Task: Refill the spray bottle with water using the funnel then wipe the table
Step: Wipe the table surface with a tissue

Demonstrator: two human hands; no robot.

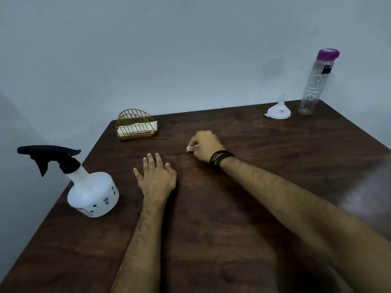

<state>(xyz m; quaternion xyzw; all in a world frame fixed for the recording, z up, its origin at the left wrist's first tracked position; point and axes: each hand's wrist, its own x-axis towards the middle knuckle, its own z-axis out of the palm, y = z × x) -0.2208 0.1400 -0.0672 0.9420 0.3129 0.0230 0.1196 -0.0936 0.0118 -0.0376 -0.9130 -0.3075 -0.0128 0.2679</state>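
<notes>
Worktop (232, 208): dark brown wood grain, set into a corner of pale grey walls; taken as the landmark for all positions below.
Spray bottle (91, 187): upright at the worktop's left edge, just left of the left hand but not touching it. White squat body with small blue flower prints, black trigger head on, nozzle pointing left past the edge.
Funnel (278, 109): white, upside down (wide mouth on the worktop, spout up) near the far right corner, small sticker on its side.
Water bottle (316, 81): clear, tall, purple cap on, upright at the far right corner just right of the funnel; contents cannot be told.
Napkin holder (136, 125): gold wire, arched, at the far edge left of centre, white folded napkins inside.
Left hand (156, 176): palm down, flat on the worktop near its middle; fingers released, slightly spread, grasping nothing.
Right hand (205, 145): knuckles up, resting on the worktop beyond the left hand; fingers clenched over a small white wad (191, 148) (paper or cloth, mostly hidden) pressed against the surface.
Wristbands (220, 158): several thin black bands on the right wrist.
</notes>
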